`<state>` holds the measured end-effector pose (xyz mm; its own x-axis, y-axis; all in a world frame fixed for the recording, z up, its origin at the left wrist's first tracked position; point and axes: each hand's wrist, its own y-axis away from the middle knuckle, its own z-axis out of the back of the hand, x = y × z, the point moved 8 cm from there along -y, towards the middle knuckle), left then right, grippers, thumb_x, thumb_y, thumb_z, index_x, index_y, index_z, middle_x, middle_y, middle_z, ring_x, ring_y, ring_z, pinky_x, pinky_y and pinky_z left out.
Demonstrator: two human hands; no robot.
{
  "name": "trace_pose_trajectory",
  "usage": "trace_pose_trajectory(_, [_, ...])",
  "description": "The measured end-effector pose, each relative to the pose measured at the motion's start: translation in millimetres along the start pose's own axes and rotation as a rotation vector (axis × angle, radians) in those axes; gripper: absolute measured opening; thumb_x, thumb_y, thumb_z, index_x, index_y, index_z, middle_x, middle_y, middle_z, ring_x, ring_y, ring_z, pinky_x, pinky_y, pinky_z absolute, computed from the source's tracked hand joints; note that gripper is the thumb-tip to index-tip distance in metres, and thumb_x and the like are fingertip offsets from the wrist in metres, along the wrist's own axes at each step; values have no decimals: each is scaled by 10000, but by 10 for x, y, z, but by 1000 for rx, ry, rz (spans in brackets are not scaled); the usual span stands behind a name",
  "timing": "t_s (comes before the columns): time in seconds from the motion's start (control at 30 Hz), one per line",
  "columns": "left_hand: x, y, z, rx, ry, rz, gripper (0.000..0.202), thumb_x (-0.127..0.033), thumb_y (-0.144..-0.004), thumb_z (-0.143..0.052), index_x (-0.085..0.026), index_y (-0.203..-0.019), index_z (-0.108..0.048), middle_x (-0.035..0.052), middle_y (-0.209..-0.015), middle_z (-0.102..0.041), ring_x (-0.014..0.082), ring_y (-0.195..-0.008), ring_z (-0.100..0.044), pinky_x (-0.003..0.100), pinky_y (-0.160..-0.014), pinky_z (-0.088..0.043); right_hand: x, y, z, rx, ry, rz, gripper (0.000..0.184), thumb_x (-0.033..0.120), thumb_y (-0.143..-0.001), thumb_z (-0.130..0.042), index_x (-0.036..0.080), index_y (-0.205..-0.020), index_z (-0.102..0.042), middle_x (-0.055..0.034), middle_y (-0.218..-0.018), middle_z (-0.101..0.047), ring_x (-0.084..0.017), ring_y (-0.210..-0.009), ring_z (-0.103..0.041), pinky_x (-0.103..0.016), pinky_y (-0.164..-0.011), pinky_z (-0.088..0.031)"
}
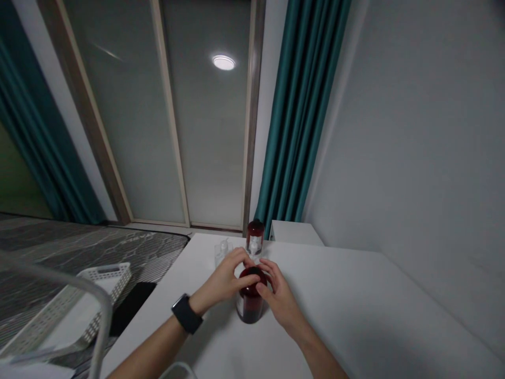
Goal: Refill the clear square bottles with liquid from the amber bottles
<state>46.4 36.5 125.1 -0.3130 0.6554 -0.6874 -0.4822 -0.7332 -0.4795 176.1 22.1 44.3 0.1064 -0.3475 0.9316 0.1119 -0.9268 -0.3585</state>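
A dark red-brown bottle (250, 308) with a pale label on its left side stands upright on the white table. My left hand (231, 276) curls over its dark top from the left, thumb across the near side of the top. From the right, my right hand (281, 297) closes round the shoulder of the same bottle, thumb and fingers against it. Just past my fingers is a second red-brown bottle (255, 231) with a dark cap and a label. Small clear containers (222, 253) stand to the left of it. My fingers partly hide what lies between the two bottles.
The white table (339, 316) runs along the grey wall on the right. A white perforated basket (104, 272) is off to the left, beside a black flat item (136, 305). A blurred pale bar (103, 316) crosses the lower left. A white box-shaped unit (295, 232) stands behind the table.
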Motion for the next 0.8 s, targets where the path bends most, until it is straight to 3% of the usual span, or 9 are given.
trace_pose_trajectory(0.23, [89, -58, -12, 167, 157, -45, 256, -454, -907, -654, -211, -939, -728, 35, -920, -570, 216, -931, -563, 360, -876, -459, 4, -9, -5, -17, -32, -6, 663, 557, -799, -732, 252, -1336, -492, -120, -1293, -648, -283, -1263, -583, -475, -1120, -397])
trace_pose_trajectory(0.4, [76, 5, 13, 64, -12, -16, 180, -373, -871, -705, -201, -918, -688, 33, -918, -570, 229, -938, -540, 365, -873, -436, -5, -1, 2, -19, -20, 7, 633, 531, -819, -721, 255, -1341, -494, -112, -1261, -651, -277, -1203, -619, -459, -1064, -456])
trace_pose_trajectory(0.53, [56, 45, 16, -25, -6, -2, 168, -321, -846, -725, -189, -843, -620, 21, -906, -555, 215, -911, -543, 347, -853, -446, -18, -2, 20, -28, -8, 20, 664, 537, -806, -734, 255, -1354, -487, -111, -1260, -652, -277, -1202, -619, -461, -1076, -442])
trace_pose_trajectory(0.8, [139, -68, -35, 113, 229, -44, 269, -452, -835, -731, -193, -806, -664, 60, -1004, -562, 245, -1023, -567, 405, -959, -446, -29, -9, 2, -22, -58, -6, 699, 591, -783, -737, 257, -1347, -493, -114, -1278, -662, -284, -1249, -594, -475, -1116, -400])
